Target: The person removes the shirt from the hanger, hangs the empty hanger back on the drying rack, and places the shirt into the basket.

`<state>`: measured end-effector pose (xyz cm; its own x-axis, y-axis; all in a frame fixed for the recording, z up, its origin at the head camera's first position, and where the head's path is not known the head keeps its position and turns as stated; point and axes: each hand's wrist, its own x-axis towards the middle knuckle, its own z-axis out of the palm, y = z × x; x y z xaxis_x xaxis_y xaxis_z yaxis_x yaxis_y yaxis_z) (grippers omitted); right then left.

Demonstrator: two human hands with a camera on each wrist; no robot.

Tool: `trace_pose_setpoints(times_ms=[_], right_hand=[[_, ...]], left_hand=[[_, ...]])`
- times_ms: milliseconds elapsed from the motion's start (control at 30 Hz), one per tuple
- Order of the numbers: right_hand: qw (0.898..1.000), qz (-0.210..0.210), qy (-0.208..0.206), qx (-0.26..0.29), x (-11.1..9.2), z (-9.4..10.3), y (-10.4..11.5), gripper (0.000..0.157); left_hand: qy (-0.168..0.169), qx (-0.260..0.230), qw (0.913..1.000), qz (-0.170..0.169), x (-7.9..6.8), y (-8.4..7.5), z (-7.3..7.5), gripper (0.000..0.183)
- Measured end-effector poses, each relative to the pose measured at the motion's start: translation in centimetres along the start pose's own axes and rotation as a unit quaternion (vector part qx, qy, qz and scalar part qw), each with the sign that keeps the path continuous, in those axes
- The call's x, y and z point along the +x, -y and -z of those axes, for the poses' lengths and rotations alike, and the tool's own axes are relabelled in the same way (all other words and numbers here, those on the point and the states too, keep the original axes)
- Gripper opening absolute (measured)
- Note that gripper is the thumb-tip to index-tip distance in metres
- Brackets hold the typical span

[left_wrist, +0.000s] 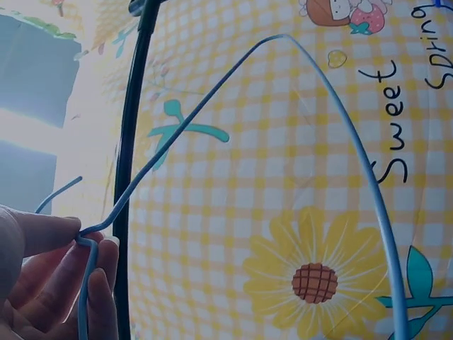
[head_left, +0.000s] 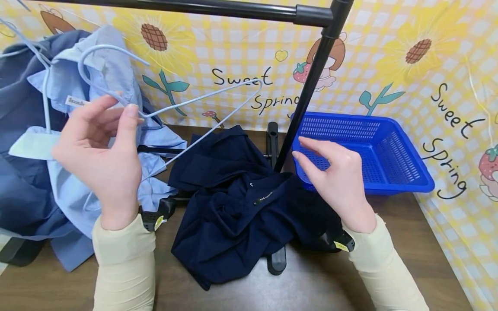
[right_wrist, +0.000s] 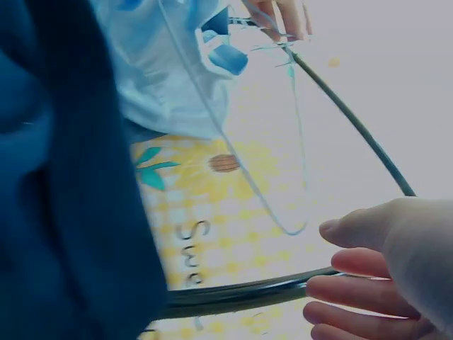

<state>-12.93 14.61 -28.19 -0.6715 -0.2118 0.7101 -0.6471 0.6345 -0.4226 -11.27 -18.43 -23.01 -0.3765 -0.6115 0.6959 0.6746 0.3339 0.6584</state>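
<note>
A light blue wire hanger (head_left: pixel 202 100) is pinched at its neck between thumb and fingers of my left hand (head_left: pixel 105 151). Its hook curls up to the left, and one shoulder of it reaches to the right. The left wrist view shows the same hanger (left_wrist: pixel 180 134) bent at the fingertips. My right hand (head_left: pixel 338 177) is held over the right side, thumb and fingers apart with nothing between them. In the right wrist view the hanger's rounded end (right_wrist: pixel 291 232) appears near the right thumb. A crumpled navy garment (head_left: pixel 233 216) lies below, between both hands.
Light blue shirts (head_left: pixel 74 172) and a darker blue garment (head_left: pixel 15 129) hang at the left. A black rack (head_left: pixel 311 82) has its post in front of a blue plastic basket (head_left: pixel 404 192). Yellow checked cloth (head_left: pixel 233 52) covers the wall behind.
</note>
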Motion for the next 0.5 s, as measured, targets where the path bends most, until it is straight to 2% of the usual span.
trace_pose_setpoints(times_ms=[133, 267, 500], right_hand=[[0.998, 0.032, -0.049, 0.011, 1.9, 0.7, 1.1, 0.032], [0.993, 0.085, -0.079, 0.001, 3.9, 1.4, 2.3, 0.031], [0.972, 0.172, -0.155, 0.029, 7.9, 1.7, 4.7, 0.029]], left_hand=[[-0.004, 0.018, 0.9998, -0.004, 0.4, 0.2, 0.3, 0.016], [-0.001, 0.054, 0.9983, -0.018, 0.8, 0.5, 0.5, 0.016], [0.006, 0.104, 0.9943, -0.023, 1.4, 0.8, 0.7, 0.017]])
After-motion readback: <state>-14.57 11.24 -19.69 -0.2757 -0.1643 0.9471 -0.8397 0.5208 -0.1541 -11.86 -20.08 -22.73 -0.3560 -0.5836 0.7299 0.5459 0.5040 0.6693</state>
